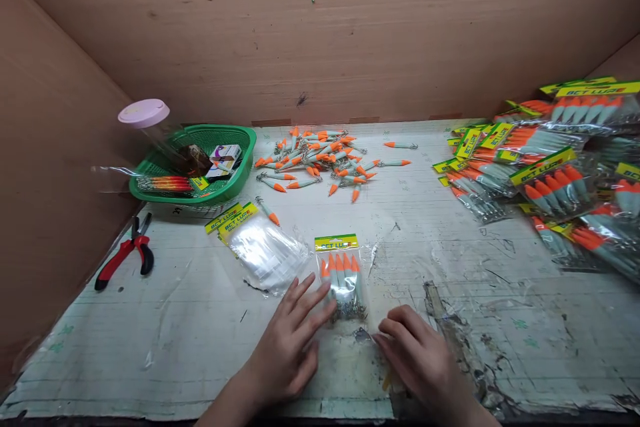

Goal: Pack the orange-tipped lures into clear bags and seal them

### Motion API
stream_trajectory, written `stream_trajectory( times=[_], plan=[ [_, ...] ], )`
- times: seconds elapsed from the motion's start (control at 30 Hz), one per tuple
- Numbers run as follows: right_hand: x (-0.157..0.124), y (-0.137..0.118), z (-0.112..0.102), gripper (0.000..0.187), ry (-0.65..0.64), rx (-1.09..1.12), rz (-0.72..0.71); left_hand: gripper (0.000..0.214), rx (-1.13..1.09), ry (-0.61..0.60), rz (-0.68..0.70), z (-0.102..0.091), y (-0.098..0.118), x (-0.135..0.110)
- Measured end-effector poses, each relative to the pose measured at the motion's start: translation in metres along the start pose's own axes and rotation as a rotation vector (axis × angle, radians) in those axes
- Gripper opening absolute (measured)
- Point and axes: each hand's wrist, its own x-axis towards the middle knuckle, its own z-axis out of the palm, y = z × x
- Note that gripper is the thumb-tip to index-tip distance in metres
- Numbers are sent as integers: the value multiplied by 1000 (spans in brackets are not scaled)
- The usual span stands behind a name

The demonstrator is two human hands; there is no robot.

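Observation:
A clear packet of fishing lures lies in front of me, its yellow-and-green header card at the far end. Several pale lures with orange tips show through the plastic, their hooks bunched at the near end. My left hand is open with fingers spread, its fingertips at the packet's left side. Beside the near right corner, my right hand has its fingers curled and the thumb and forefinger pressed together. What they may hold is too small to make out. Flat header-card bags lie stacked just left of the packet.
Loose lures are heaped at the back. A green basket holds a pink-lidded jar and small packs at left. Red-handled pliers lie before it. Filled lure packets are piled at right. Cardboard walls surround the worktop.

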Motion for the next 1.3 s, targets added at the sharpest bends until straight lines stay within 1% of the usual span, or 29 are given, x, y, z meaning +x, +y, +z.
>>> stream_trajectory(
  times=[0.07,0.1,0.17,0.23,0.3,0.4,0.5,0.6,0.73,0.77,0.83,0.87,0.9,0.93,1.0,1.03,1.07,1.13,1.17,1.2,1.23,1.27,1.3],
  plan=[
    [-1,-9,-3,12,-59,105,13,51,35,91,67,-1,0,-11],
    [-1,-14,-1,14,-94,174,19,42,61,136,93,0,0,-13],
    [3,-24,7,18,-150,316,41,25,95,202,130,6,3,-12],
    [8,-32,18,18,-160,423,90,15,59,230,117,13,6,-8],
    [12,-36,26,13,-158,480,173,13,-62,239,76,18,9,-6],
    [16,-37,30,4,-155,516,280,14,-275,240,42,23,11,-9],
    [19,-35,29,5,-189,527,293,13,-400,272,39,27,10,-14],
    [21,-34,29,8,-230,490,272,13,-433,289,0,30,9,-15],
    [23,-35,26,14,-281,473,215,15,-428,244,-28,29,10,-15],
    [23,-35,23,15,-295,494,219,15,-424,235,-25,29,11,-14],
    [22,-34,17,16,-307,575,278,15,-408,219,-4,27,11,-14],
    [20,-31,13,19,-299,642,332,15,-395,225,-2,26,11,-14],
    [16,-25,7,21,-261,721,399,17,-386,237,-9,25,10,-13],
    [12,-16,1,24,-192,797,473,18,-383,249,-18,24,10,-13],
    [1,10,-16,29,24,865,629,23,-376,265,-33,23,9,-11],
    [-5,26,-26,30,148,814,693,24,-364,268,-30,23,9,-10],
    [-11,42,-37,32,266,684,732,26,-341,264,-15,23,9,-9],
    [-22,69,-58,30,457,271,716,28,-249,256,-2,21,9,-9],
    [-27,76,-67,27,509,77,687,29,-188,253,-5,19,9,-9],
    [-29,79,-73,23,521,-94,631,31,-127,248,-9,17,9,-10],
    [-31,78,-75,20,488,-216,546,32,-72,244,-7,14,9,-12],
    [-31,71,-74,19,405,-277,434,34,-31,236,3,11,9,-13],
    [-29,61,-69,20,293,-291,303,37,-17,228,15,8,8,-14]
  ],
)
